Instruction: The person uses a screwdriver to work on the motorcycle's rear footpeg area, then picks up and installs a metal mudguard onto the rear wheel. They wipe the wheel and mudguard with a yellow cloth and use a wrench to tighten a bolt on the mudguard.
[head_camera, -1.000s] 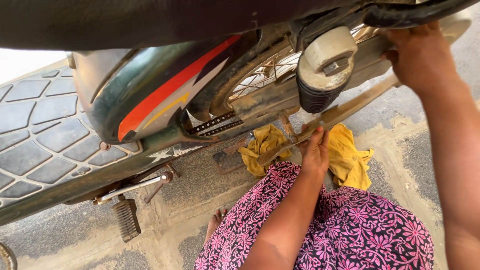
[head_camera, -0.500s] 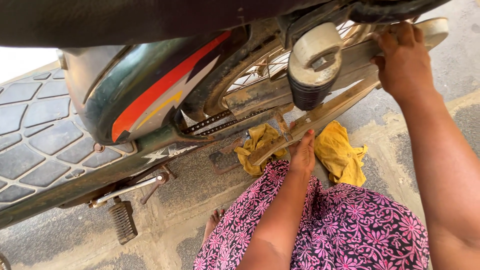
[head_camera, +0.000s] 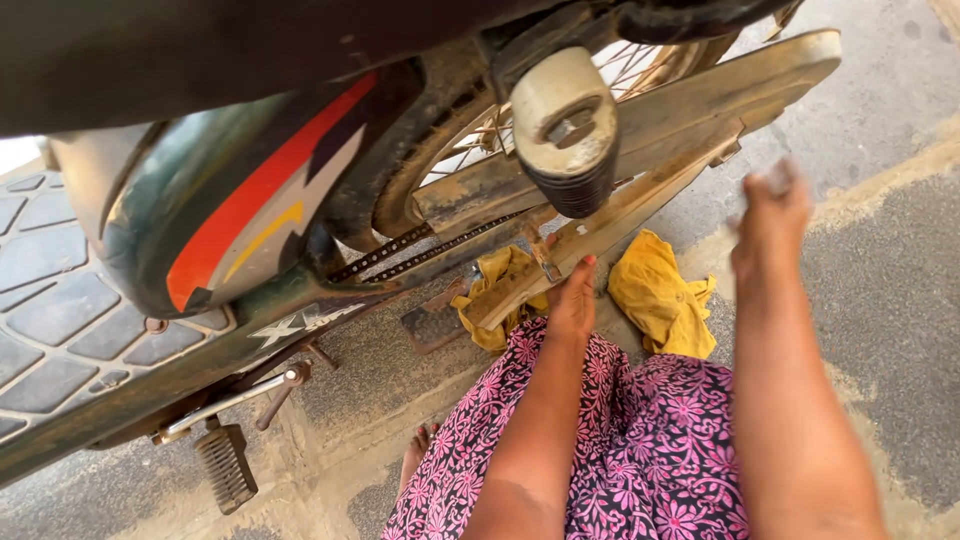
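Grey, dusty pavement runs beneath you, with a motorcycle standing over it and your pink-flowered dark skirt filling the lower middle of the view. At the far left sits the black ribbed seat, and below it a ribbed metal footpeg hangs on its bracket. Next comes the dark green side panel with red, white and yellow stripes, then the oily drive chain running toward the spoked rear wheel. A cream and black shock absorber top stands in front of the long, dirty beige chain cover. Your left hand presses its fingertips against the lower edge of that cover, just beside a crumpled yellow cloth lying on the pavement. Your right hand hangs in the air, apart from the cover's rear end, blurred; it seems closed around something small, though you cannot tell what.
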